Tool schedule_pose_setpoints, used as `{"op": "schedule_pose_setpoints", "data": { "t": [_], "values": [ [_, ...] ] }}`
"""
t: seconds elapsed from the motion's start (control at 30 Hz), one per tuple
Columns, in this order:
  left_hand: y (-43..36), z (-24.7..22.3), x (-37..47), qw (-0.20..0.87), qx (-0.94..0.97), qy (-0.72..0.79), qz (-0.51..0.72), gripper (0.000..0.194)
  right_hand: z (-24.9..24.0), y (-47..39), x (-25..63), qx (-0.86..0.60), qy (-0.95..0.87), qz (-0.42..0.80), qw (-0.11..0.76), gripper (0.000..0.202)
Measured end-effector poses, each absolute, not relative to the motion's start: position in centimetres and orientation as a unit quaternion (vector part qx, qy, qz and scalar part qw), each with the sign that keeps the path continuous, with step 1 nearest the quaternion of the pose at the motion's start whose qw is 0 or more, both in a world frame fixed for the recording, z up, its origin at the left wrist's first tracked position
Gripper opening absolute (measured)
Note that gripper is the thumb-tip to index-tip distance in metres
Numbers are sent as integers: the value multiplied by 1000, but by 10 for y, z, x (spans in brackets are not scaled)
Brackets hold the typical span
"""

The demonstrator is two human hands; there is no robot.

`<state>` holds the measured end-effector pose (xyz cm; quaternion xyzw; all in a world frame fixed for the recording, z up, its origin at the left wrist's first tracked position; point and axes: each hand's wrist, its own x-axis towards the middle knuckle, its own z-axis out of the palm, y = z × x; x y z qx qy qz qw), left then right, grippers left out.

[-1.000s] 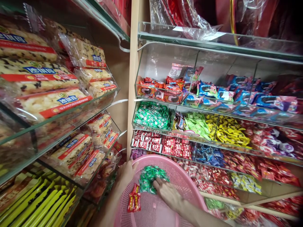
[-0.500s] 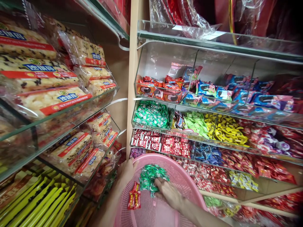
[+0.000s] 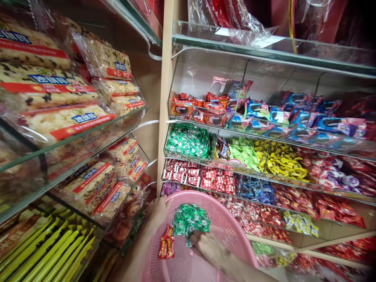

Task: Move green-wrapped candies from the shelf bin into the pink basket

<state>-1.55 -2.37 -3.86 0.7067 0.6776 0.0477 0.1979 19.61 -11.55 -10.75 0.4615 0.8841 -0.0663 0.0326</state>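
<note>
A pink plastic basket [image 3: 243, 239] with a perforated wall is in front of me. My left hand [image 3: 158, 209] is closed round its far-left rim, thumb over the edge. Inside the basket lies a heap of green-wrapped candies [image 3: 192, 219]. A few red-and-yellow wrapped candies [image 3: 167, 243] rest just left of the heap. My right hand [image 3: 207, 246] is palm down inside the basket, its slightly blurred fingers loosely extended at the near edge of the green heap. I see nothing held in it, though its underside is hidden.
Glass-fronted shelves hold green candies [image 3: 188, 141], yellow candies [image 3: 283, 160], red packets [image 3: 217, 180] and blue-wrapped snacks [image 3: 257, 109]. On the left, racks carry packaged puffed-rice cakes [image 3: 58, 86] and yellow-green packets [image 3: 49, 250]. A wooden upright [image 3: 166, 78] separates the two sides.
My right hand has drawn back slightly towards me, from on top of the green candies to their near edge. My left hand stays on the rim.
</note>
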Motion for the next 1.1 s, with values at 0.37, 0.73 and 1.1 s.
{"op": "schedule_pose_setpoints", "data": {
  "t": [0.37, 0.73, 1.1],
  "values": [
    [-24, -39, -14, 203, 707, 675, 47, 46, -114, -118, 201, 511, 836, -196, 35, 15],
    [-25, -39, -13, 206, 707, 675, 54, 47, -91, -104, 207, 531, 836, -137, -11, 21],
    [-28, -34, -13, 209, 700, 681, 53, 45, -79, -96, 198, 508, 858, -59, 49, 32]
  ]
}}
